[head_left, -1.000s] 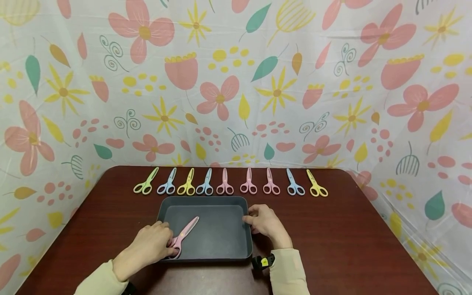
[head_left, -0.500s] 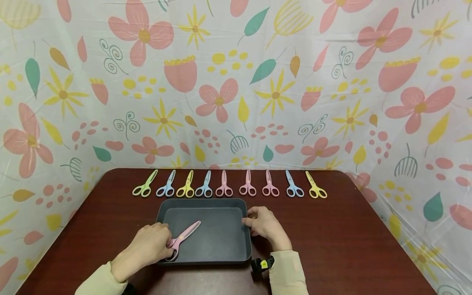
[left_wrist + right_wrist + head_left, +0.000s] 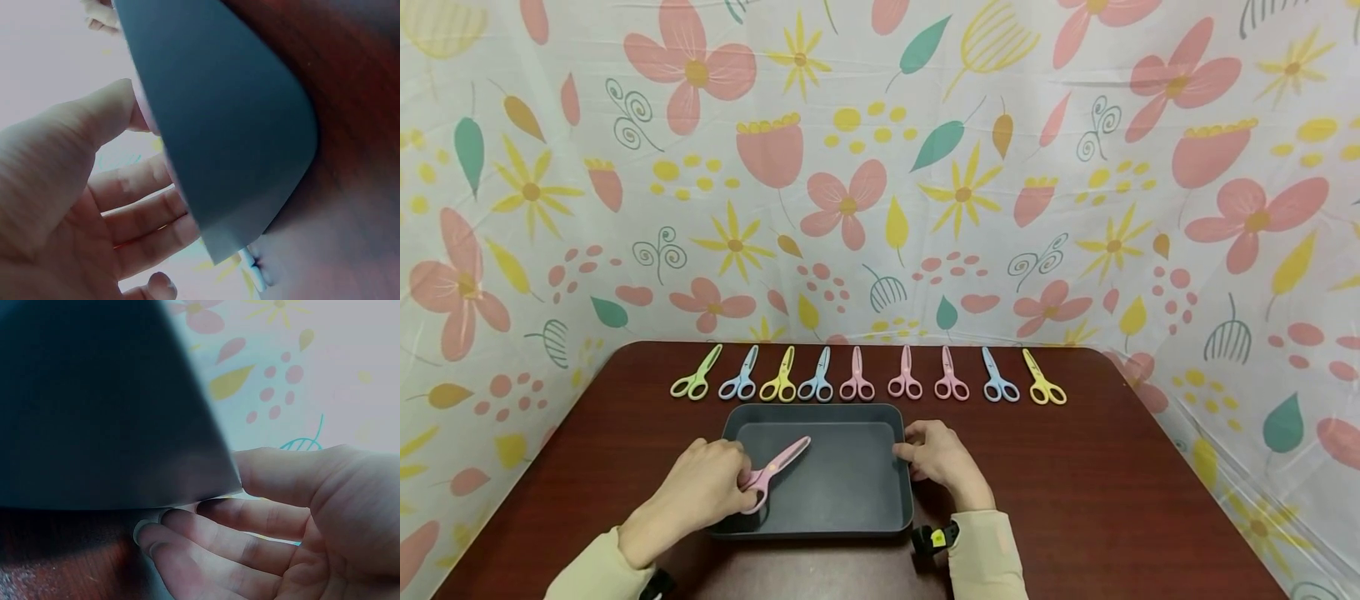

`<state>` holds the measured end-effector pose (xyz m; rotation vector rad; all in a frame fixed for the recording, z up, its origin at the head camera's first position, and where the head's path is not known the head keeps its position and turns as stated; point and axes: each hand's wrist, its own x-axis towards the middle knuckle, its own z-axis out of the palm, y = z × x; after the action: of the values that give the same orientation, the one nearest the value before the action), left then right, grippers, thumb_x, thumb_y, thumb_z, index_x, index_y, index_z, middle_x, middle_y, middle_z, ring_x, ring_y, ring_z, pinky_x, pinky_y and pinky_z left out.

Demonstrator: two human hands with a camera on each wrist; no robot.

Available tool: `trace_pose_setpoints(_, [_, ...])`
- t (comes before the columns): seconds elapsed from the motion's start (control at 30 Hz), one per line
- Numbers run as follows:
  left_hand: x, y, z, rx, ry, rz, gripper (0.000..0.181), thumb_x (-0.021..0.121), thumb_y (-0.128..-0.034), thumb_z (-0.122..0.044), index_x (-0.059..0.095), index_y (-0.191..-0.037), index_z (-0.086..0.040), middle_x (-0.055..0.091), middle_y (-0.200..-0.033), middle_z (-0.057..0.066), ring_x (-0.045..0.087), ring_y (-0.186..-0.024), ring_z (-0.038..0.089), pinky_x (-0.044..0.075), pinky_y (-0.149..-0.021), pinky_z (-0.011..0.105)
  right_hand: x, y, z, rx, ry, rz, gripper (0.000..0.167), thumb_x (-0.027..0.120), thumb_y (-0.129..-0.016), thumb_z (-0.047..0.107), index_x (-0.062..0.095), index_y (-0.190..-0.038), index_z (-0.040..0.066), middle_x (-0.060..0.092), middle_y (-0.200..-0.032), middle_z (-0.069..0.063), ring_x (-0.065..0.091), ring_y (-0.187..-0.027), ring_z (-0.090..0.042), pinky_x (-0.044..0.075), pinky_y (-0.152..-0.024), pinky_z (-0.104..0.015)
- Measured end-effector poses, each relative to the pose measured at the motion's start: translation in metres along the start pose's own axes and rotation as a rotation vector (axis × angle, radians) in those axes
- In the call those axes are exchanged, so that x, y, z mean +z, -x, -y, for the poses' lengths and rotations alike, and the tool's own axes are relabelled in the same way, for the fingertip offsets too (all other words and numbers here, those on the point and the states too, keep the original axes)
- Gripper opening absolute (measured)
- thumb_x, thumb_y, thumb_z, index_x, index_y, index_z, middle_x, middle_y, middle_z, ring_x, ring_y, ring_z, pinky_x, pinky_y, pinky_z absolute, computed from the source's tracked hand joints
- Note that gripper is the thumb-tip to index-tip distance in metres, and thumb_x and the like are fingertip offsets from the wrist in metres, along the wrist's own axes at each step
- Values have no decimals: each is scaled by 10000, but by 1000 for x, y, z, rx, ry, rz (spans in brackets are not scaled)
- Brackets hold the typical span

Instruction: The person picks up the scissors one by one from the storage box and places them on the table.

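Pink scissors point(image 3: 766, 477) are pinched by their handles in my left hand point(image 3: 706, 487), above the left end of the dark grey baking tray point(image 3: 842, 522). Their blades point to the back right over the tray floor. In the left wrist view, the tray's outer wall point(image 3: 231, 125) hides most of the scissors. My right hand point(image 3: 942, 457) grips the tray's right rim. From the right wrist view, the thumb lies at the rim and the other fingers sit below it, against the outside.
Several scissors stand in a row along the table's back edge: green scissors point(image 3: 696, 373) at the left, blue, yellow and pink ones between, yellow scissors point(image 3: 1042, 379) at the right. A flowered cloth point(image 3: 880, 167) hangs behind the dark red wooden table point(image 3: 1112, 500).
The pink scissors dip toward the near left, then come up a little with my left hand, clear of the tray's near left corner. My right hand stays on the rim.
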<state>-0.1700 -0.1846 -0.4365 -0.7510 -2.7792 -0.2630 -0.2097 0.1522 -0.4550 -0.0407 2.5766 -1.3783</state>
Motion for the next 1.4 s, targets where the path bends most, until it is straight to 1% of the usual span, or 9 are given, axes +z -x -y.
trace_pose_setpoints(0.2, [-8,-5,7,-46,16,-11,303,801,-639,-304,518,-532,-290,413,-615,-173,383,-573,58,325,-597,313,0,0,0,-5,-2,-2,386,719,-880,132,606,-1188,-72,658,-851,-82,660,-638,-219,561,-616,-380])
trace_pose_setpoints(0.33, [-14,-8,15,-78,21,-15,261,812,-664,-307,571,-570,-273,469,-638,-145,403,-559,77,362,-593,334,0,0,0,1,-4,0,386,718,-882,130,604,-1191,-71,657,-857,-85,658,-640,-213,561,-617,-377])
trace_pose_setpoints(0.5, [-21,-9,26,-133,47,-22,224,804,-693,-300,600,-608,-263,506,-658,-115,383,-510,83,342,-540,308,0,0,0,3,-4,2,384,718,-885,131,605,-1191,-70,653,-861,-86,655,-644,-207,561,-620,-376])
trace_pose_setpoints(0.6, [-22,-10,34,-182,63,-47,194,796,-706,-311,624,-633,-259,527,-673,-107,390,-507,93,335,-513,304,0,0,0,1,-4,0,376,718,-884,130,609,-1184,-68,653,-856,-86,656,-644,-212,561,-620,-378])
trace_pose_setpoints(0.77, [-21,-9,51,-264,78,-105,198,784,-735,-310,629,-629,-248,511,-649,-82,388,-498,125,315,-457,315,0,0,0,-1,-2,-2,370,715,-886,137,613,-1179,-65,653,-848,-84,659,-647,-220,561,-623,-378])
trace_pose_setpoints(0.97, [-20,-5,75,-324,85,-152,198,779,-749,-311,640,-640,-222,518,-677,-46,417,-531,144,327,-458,329,0,-1,0,-6,10,-1,361,714,-887,145,618,-1171,-56,653,-839,-76,656,-645,-209,559,-623,-372])
trace_pose_setpoints(1.07, [-19,-2,87,-345,85,-156,206,767,-762,-315,635,-634,-224,547,-724,-19,434,-549,157,335,-465,335,0,-1,0,-11,14,2,357,715,-887,142,619,-1167,-57,651,-841,-75,655,-646,-209,559,-622,-374])
trace_pose_setpoints(1.2, [-17,0,102,-383,87,-153,216,756,-777,-324,636,-623,-233,555,-737,-4,443,-562,169,330,-468,331,0,-1,1,-11,10,3,354,717,-885,137,619,-1163,-60,651,-843,-80,655,-645,-212,561,-619,-375])
trace_pose_setpoints(1.4, [-17,2,124,-443,115,-121,200,744,-808,-322,691,-705,-159,535,-694,4,436,-552,183,316,-464,333,1,-1,1,-11,10,-9,362,724,-878,122,617,-1168,-65,651,-836,-82,658,-636,-203,561,-616,-370])
